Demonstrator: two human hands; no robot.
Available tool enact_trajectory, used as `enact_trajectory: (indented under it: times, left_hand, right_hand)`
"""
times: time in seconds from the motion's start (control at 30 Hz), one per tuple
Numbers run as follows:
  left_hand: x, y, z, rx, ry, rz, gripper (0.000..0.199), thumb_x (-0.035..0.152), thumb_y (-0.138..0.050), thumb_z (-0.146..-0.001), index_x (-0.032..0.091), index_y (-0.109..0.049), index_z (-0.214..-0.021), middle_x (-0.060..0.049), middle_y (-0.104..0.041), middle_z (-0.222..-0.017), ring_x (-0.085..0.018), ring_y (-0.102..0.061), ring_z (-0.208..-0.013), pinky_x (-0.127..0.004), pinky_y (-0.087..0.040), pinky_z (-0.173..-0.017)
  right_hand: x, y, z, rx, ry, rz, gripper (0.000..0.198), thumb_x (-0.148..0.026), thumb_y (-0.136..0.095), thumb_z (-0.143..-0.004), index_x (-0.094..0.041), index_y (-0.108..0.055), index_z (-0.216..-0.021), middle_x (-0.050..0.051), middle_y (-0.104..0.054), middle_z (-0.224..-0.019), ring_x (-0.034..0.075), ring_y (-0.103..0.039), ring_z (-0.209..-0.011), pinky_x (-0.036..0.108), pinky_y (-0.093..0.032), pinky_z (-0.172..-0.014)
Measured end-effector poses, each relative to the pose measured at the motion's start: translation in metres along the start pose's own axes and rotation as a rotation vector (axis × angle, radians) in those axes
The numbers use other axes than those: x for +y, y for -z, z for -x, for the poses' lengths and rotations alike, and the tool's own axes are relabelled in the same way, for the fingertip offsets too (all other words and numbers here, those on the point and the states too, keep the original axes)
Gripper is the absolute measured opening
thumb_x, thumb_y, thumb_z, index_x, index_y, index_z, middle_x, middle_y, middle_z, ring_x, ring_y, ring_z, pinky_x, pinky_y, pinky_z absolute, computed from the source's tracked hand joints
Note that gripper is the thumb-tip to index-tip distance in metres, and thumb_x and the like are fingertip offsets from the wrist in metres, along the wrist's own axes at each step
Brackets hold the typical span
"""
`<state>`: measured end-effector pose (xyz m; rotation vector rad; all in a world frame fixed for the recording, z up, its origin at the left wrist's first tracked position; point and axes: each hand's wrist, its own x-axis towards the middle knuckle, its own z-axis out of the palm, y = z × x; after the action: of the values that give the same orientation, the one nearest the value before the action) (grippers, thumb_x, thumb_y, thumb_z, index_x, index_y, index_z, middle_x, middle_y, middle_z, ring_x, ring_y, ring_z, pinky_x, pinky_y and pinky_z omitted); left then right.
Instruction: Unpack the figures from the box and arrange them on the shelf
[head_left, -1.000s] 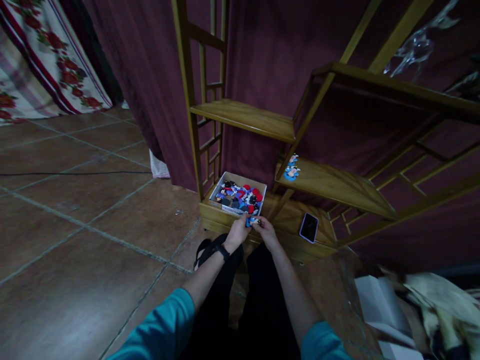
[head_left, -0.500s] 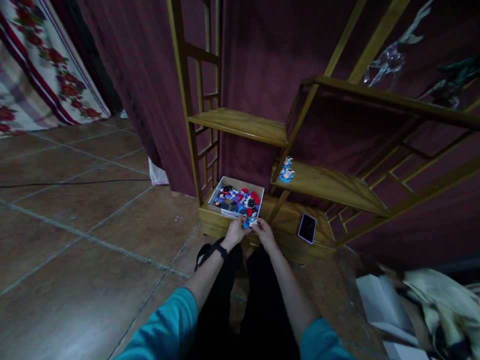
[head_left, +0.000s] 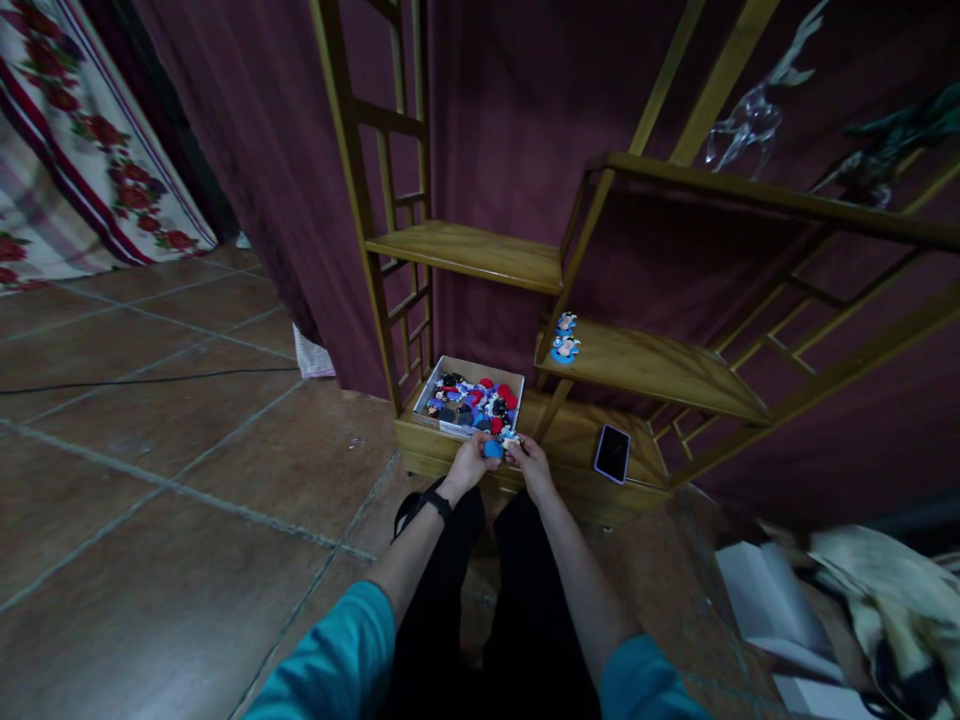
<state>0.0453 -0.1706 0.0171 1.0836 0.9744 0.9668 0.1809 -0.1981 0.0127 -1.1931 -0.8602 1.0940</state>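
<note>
Between both hands, just in front of a shallow cardboard box [head_left: 517, 392], is a small toy figurine [head_left: 510, 438] with a round blue base [head_left: 493, 449]. My left hand [head_left: 470, 462] is closed with its fingers pinching the blue base. The fingers of my right hand [head_left: 531, 462] pinch the pale figure part. Whether base and figure are joined I cannot tell. In the box lies a jumble of small figurines [head_left: 469, 400] in red, purple, black and white. Two similar figurines with blue bases [head_left: 565, 349] stand at the left end of the right-hand shelf.
The wooden shelf unit [head_left: 465, 250] stands before a dark red curtain [head_left: 502, 120]. A phone [head_left: 613, 453] lies on its low base, right of the box. Glass ornaments [head_left: 754, 120] sit on an upper shelf. White boxes [head_left: 772, 605] and cloth [head_left: 885, 590] are on the floor at right.
The figurine has turned in my hands, so its blue base now faces up toward me on the left. The view has shifted slightly; the box and shelf figurines stay put.
</note>
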Motion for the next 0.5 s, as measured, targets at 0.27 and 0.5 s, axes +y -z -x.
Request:
enact_trajectory:
  times: [0.27,0.5]
  left_hand:
    - [-0.0036,0.0014,-0.0021,-0.077,-0.013,0.068,0.048,0.005,-0.073,-0.051,0.015,-0.048,-0.091,0.003,-0.06,-0.067,-0.011,-0.058,-0.058,-0.025,-0.049,-0.056]
    - [-0.0071,0.0036,-0.0049,-0.085,-0.009,0.068,0.049,0.006,-0.074,-0.051,0.012,-0.052,-0.094,0.001,-0.062,-0.069,-0.011,-0.058,-0.057,-0.026,-0.049,-0.058]
  right_hand:
    - [0.0002,-0.0015,0.0,-0.016,-0.031,-0.016,0.044,-0.041,-0.07,-0.058,-0.019,-0.063,-0.096,0.0,-0.066,-0.078,0.013,-0.058,-0.063,0.026,-0.048,-0.06]
    - [0.0037,-0.0004,-0.0049,-0.004,-0.024,0.001,0.045,-0.041,-0.072,-0.054,-0.019,-0.063,-0.092,0.001,-0.066,-0.079,0.013,-0.057,-0.063,0.024,-0.046,-0.056]
